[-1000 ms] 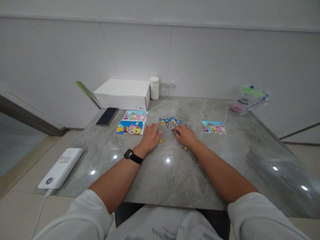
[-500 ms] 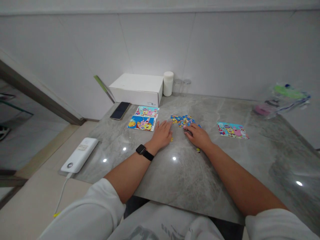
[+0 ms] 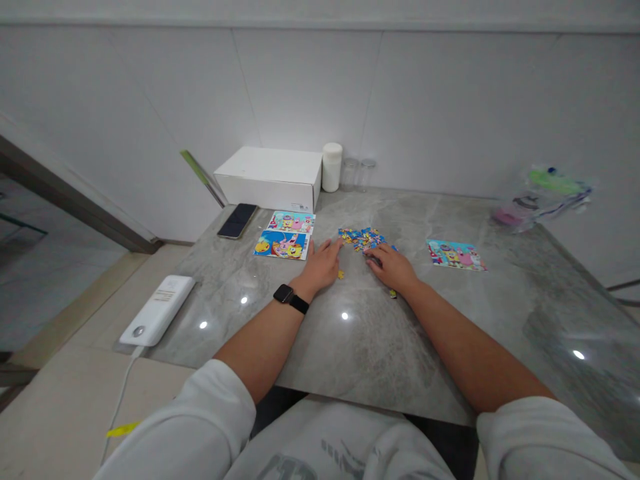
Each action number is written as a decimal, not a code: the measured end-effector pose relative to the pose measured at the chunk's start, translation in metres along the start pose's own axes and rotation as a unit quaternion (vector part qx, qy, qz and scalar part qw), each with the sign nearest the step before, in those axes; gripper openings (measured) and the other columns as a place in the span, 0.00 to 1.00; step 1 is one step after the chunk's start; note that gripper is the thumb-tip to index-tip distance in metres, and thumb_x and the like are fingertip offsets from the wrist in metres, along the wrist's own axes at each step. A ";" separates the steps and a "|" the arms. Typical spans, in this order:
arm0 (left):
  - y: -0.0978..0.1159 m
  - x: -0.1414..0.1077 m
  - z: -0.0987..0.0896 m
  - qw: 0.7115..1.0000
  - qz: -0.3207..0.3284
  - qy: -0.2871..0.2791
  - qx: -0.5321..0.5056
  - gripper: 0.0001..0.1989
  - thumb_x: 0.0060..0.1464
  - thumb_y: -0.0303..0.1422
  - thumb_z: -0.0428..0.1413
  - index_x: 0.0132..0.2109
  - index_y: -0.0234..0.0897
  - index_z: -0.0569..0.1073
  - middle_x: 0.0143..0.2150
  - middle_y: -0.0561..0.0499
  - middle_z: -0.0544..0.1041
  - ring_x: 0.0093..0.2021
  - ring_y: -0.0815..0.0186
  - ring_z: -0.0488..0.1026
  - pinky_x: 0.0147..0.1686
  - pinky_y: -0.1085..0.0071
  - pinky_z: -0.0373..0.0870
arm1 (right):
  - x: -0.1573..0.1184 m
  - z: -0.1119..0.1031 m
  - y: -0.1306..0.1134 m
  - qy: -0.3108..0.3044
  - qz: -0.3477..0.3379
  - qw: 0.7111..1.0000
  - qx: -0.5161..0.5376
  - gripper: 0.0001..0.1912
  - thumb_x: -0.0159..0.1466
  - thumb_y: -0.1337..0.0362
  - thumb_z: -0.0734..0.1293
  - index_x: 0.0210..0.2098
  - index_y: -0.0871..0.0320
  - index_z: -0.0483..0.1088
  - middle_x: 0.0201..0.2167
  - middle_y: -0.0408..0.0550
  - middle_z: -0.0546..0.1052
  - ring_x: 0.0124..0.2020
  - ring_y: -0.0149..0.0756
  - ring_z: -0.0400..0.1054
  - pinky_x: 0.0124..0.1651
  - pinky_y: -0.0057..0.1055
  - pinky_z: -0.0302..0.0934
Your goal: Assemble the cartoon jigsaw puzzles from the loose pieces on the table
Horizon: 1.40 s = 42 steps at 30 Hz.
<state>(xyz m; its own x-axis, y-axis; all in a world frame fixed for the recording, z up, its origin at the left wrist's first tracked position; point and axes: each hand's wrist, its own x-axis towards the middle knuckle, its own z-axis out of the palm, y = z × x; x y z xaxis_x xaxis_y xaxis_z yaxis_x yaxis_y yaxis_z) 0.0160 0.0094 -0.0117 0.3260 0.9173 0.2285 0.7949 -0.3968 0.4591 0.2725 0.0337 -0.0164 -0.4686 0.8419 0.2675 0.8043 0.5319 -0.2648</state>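
A pile of small colourful puzzle pieces (image 3: 363, 239) lies in the middle of the grey table. My left hand (image 3: 323, 265) rests at the pile's left, fingers apart and nothing visible in them. By the pile's near right edge is my right hand (image 3: 393, 265), fingers bent and close together; whatever they hold, if anything, is too small to name. One yellow piece (image 3: 341, 274) lies beside my left hand, and another loose piece (image 3: 393, 293) is below my right wrist. Two picture cards (image 3: 283, 245) lie left of my left hand. A third card (image 3: 456, 255) lies to the right.
At the back stand a white box (image 3: 270, 175), a white bottle (image 3: 332, 167) and two clear glasses (image 3: 367, 175). A phone (image 3: 238, 221) and a white power bank (image 3: 159, 310) lie left. A plastic bag (image 3: 543, 198) sits at the back right.
The whole view has shifted slightly. My left hand has uncovered more of the yellow piece. My right hand stays beside the pile with its fingers bent.
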 end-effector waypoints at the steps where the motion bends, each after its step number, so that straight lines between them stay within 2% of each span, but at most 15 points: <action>1: 0.000 0.001 -0.001 1.000 -0.007 0.013 -0.010 0.33 0.66 0.24 0.47 0.76 0.42 0.56 0.66 0.41 0.75 0.73 0.49 0.62 0.74 0.33 0.39 | 0.000 0.000 0.000 0.001 0.000 1.000 0.001 0.17 0.72 0.61 0.65 0.57 0.56 0.76 0.54 0.56 0.77 0.55 0.47 0.72 0.60 0.42 0.67; 4: 0.001 0.001 -0.008 0.997 -0.041 0.055 -0.027 0.33 0.64 0.23 0.49 0.74 0.40 0.59 0.54 0.44 0.83 0.64 0.51 0.71 0.74 0.39 0.42 | -0.001 0.001 0.002 0.004 -0.005 1.000 0.007 0.17 0.72 0.61 0.64 0.58 0.57 0.76 0.54 0.56 0.78 0.55 0.47 0.72 0.60 0.42 0.66; 6: 0.002 0.000 -0.013 0.995 -0.059 0.072 -0.021 0.32 0.63 0.24 0.52 0.73 0.39 0.62 0.49 0.45 0.83 0.58 0.51 0.73 0.74 0.42 0.46 | -0.003 0.001 0.003 0.007 -0.007 1.000 0.008 0.17 0.72 0.61 0.64 0.57 0.57 0.76 0.53 0.57 0.78 0.55 0.47 0.72 0.60 0.42 0.67; 10: 0.004 -0.002 -0.016 0.994 -0.058 0.091 0.026 0.30 0.61 0.27 0.56 0.70 0.37 0.66 0.53 0.42 0.80 0.57 0.50 0.72 0.70 0.45 0.53 | -0.005 -0.003 0.000 0.015 -0.005 1.000 0.006 0.17 0.72 0.61 0.64 0.58 0.57 0.76 0.52 0.56 0.78 0.53 0.46 0.73 0.59 0.41 0.67; 13: 0.003 -0.004 -0.015 0.993 -0.062 0.084 0.063 0.25 0.62 0.29 0.56 0.66 0.38 0.70 0.56 0.40 0.76 0.58 0.48 0.70 0.67 0.45 0.56 | -0.006 -0.008 -0.006 0.017 -0.004 1.000 0.003 0.18 0.72 0.62 0.63 0.58 0.56 0.75 0.51 0.56 0.78 0.53 0.46 0.73 0.59 0.41 0.68; 16: 0.004 -0.005 -0.016 0.993 -0.067 0.068 0.073 0.16 0.62 0.28 0.55 0.56 0.39 0.78 0.54 0.39 0.76 0.58 0.46 0.70 0.66 0.43 0.56 | -0.007 -0.014 -0.017 0.011 -0.014 1.000 0.004 0.17 0.72 0.63 0.64 0.57 0.57 0.76 0.53 0.57 0.78 0.54 0.47 0.73 0.60 0.43 0.68; 19: 0.004 -0.008 -0.018 0.992 -0.067 0.068 0.084 0.10 0.62 0.30 0.57 0.47 0.40 0.80 0.50 0.40 0.76 0.56 0.46 0.70 0.63 0.42 0.58 | -0.010 -0.018 -0.031 0.000 -0.032 0.999 0.013 0.16 0.72 0.64 0.65 0.57 0.55 0.77 0.56 0.57 0.77 0.56 0.48 0.72 0.61 0.44 0.68; 25: 0.005 -0.014 -0.023 0.992 -0.066 0.066 0.090 0.05 0.57 0.30 0.61 0.42 0.39 0.79 0.47 0.42 0.77 0.51 0.50 0.72 0.54 0.51 0.67 | -0.014 -0.022 -0.048 -0.005 -0.062 0.998 0.031 0.16 0.73 0.63 0.64 0.56 0.55 0.77 0.54 0.55 0.78 0.53 0.44 0.73 0.57 0.40 0.69; 28: 0.006 -0.015 -0.027 0.996 -0.054 0.064 0.035 0.02 0.59 0.29 0.60 0.40 0.40 0.77 0.42 0.45 0.78 0.46 0.53 0.74 0.51 0.54 0.68 | -0.014 -0.021 -0.049 -0.003 -0.055 0.997 0.045 0.16 0.72 0.63 0.64 0.57 0.54 0.76 0.54 0.55 0.78 0.53 0.44 0.73 0.58 0.40 0.68; 31: 0.010 -0.014 -0.028 0.992 -0.041 0.063 -0.102 0.03 0.59 0.30 0.60 0.42 0.40 0.76 0.39 0.49 0.79 0.41 0.59 0.74 0.48 0.60 0.71 | -0.015 -0.020 -0.051 0.008 -0.044 0.996 0.082 0.17 0.72 0.64 0.65 0.59 0.54 0.75 0.52 0.54 0.78 0.49 0.42 0.74 0.57 0.40 0.68; 34: 0.018 -0.015 -0.025 0.965 -0.038 0.056 -0.253 0.09 0.60 0.31 0.60 0.48 0.40 0.77 0.39 0.52 0.78 0.40 0.63 0.75 0.46 0.65 0.72 | -0.016 -0.020 -0.057 0.035 -0.034 0.991 0.128 0.19 0.71 0.64 0.66 0.60 0.54 0.71 0.50 0.52 0.78 0.44 0.40 0.73 0.55 0.39 0.68; 36: 0.023 -0.017 -0.021 0.944 -0.043 0.051 -0.323 0.10 0.60 0.33 0.60 0.48 0.39 0.77 0.38 0.52 0.77 0.39 0.65 0.74 0.44 0.67 0.72 | -0.017 -0.021 -0.063 0.060 -0.028 0.987 0.149 0.20 0.70 0.63 0.67 0.61 0.53 0.70 0.52 0.53 0.77 0.44 0.40 0.73 0.54 0.39 0.69; 40: 0.031 -0.019 -0.016 0.908 -0.065 0.048 -0.411 0.10 0.59 0.37 0.62 0.46 0.38 0.77 0.36 0.52 0.77 0.36 0.66 0.73 0.39 0.70 0.72 | -0.019 -0.022 -0.071 0.097 -0.021 0.981 0.165 0.21 0.68 0.61 0.68 0.61 0.52 0.68 0.53 0.54 0.76 0.45 0.42 0.72 0.51 0.41 0.71; 42: 0.033 -0.020 -0.016 0.900 -0.073 0.044 -0.427 0.11 0.58 0.38 0.63 0.46 0.37 0.77 0.37 0.51 0.78 0.36 0.67 0.74 0.38 0.70 0.72 | -0.020 -0.022 -0.072 0.113 -0.028 0.978 0.170 0.21 0.69 0.61 0.68 0.61 0.51 0.68 0.53 0.55 0.75 0.46 0.43 0.72 0.51 0.41 0.71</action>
<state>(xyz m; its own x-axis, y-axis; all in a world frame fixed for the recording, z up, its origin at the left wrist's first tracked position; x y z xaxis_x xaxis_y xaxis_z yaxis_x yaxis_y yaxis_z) 0.0277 -0.0221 0.0125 0.1784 0.9705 0.1623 0.1296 -0.1867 0.9738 0.2321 -0.0231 0.0178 -0.3850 0.7892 0.4784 0.5933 0.6087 -0.5268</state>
